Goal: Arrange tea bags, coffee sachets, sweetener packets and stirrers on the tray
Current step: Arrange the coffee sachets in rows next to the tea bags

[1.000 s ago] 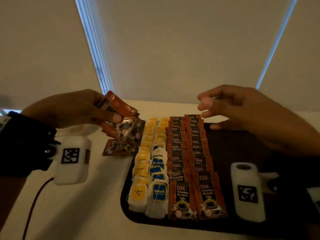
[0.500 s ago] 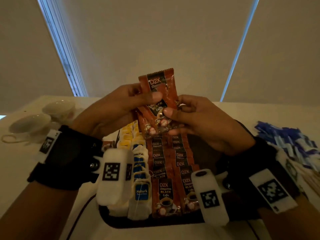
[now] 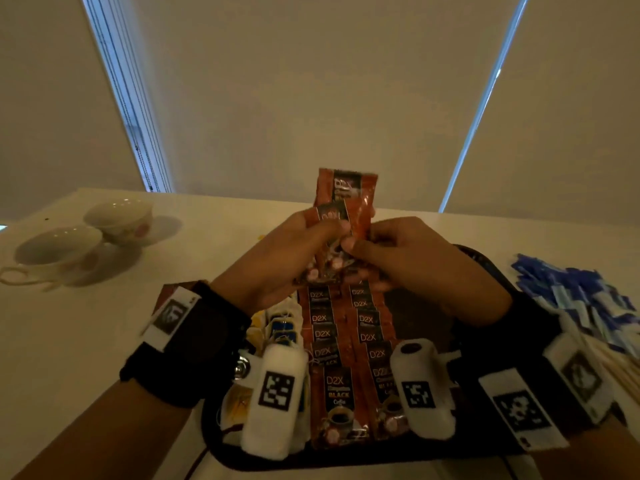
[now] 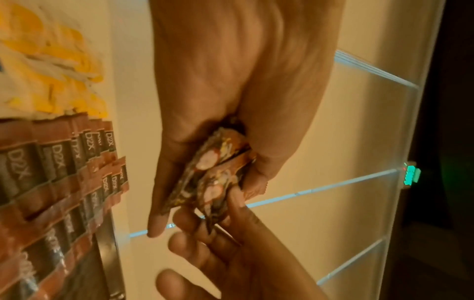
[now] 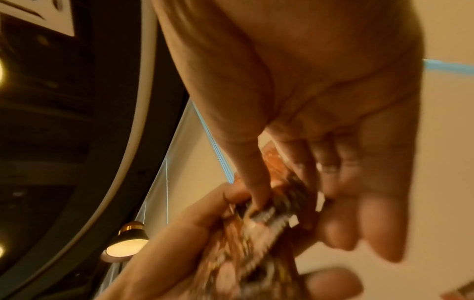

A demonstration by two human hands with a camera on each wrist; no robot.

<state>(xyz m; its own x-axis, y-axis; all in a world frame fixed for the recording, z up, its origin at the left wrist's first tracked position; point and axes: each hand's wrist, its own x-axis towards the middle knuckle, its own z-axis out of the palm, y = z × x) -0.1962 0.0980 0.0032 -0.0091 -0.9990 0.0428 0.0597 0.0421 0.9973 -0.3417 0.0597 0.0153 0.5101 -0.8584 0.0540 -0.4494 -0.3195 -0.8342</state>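
Note:
Both hands hold a small bunch of brown-orange coffee sachets (image 3: 346, 206) upright above the far end of the dark tray (image 3: 426, 306). My left hand (image 3: 277, 265) grips the bunch from the left, thumb across the front. My right hand (image 3: 408, 261) pinches the sachets (image 4: 212, 178) from the right. On the tray lie two rows of coffee sachets (image 3: 343, 341) and, left of them, rows of tea bags (image 3: 277, 327) with blue and yellow tags. In the right wrist view the held sachets (image 5: 264, 223) are blurred.
Two white teacups (image 3: 55, 251) stand on the table at the left. A heap of blue-and-white sweetener packets (image 3: 581, 299) lies right of the tray, with pale stirrers (image 3: 616, 372) just in front of it. One loose sachet (image 3: 166, 296) peeks out by my left wrist.
A second ago my left hand alone held the sachets left of the tray and the right hovered open. Both hands then met over the tray; the bunch now stands straighter.

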